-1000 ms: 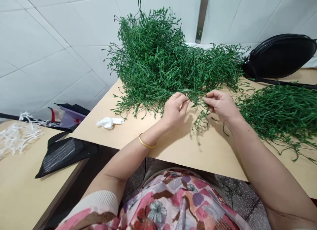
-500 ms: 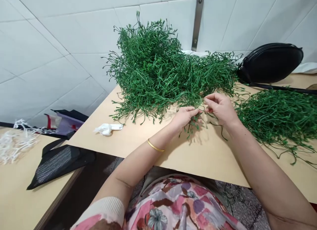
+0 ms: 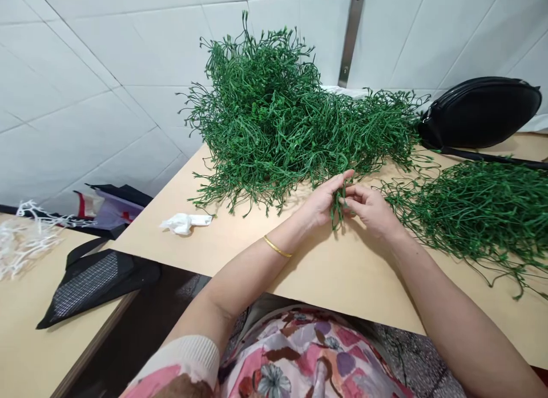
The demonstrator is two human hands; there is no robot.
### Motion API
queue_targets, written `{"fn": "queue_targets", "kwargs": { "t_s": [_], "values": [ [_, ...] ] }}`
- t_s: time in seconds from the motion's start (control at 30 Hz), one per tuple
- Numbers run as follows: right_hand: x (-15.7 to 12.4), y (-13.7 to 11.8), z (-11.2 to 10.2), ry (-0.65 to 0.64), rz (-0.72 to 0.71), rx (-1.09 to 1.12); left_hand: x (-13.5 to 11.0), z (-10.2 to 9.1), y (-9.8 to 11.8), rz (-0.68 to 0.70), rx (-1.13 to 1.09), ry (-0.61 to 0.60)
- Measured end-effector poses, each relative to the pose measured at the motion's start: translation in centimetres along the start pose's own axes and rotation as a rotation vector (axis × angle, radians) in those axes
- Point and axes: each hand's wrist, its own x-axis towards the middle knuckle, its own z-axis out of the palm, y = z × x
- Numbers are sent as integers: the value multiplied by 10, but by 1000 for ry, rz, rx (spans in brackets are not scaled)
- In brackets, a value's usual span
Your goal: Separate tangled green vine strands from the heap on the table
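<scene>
Sprig of greenery (image 3: pixel 338 206) pinched between left hand (image 3: pixel 319 202) and right hand (image 3: pixel 370 209)

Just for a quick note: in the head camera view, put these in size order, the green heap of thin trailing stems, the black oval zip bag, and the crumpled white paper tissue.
1. The green heap of thin trailing stems
2. The black oval zip bag
3. The crumpled white paper tissue

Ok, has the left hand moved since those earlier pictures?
Yes, the left hand has shifted rightward in the view, closer to the right hand, judged against the crumpled white tissue, which it now sits farther from.
</scene>
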Motion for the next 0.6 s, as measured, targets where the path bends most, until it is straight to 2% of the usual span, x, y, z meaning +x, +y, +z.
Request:
{"fn": "queue_targets", "kwargs": {
  "t_s": [0.13,0.3,0.37,0.5,0.6],
  "values": [
    [3,4,-7,34,-25,-35,-2,-2,2,88,92,61],
    [4,3,-18,75,80,119,-2,-5,4,157,263,165],
    [5,3,-23,87,79,125,-2,-7,6,81,233,131],
    [7,5,-31,115,97,135,-3,-12,9,-154,218,-45],
    [9,7,-33,116,156,171,-3,-13,12,-153,225,-30]
  ]
}}
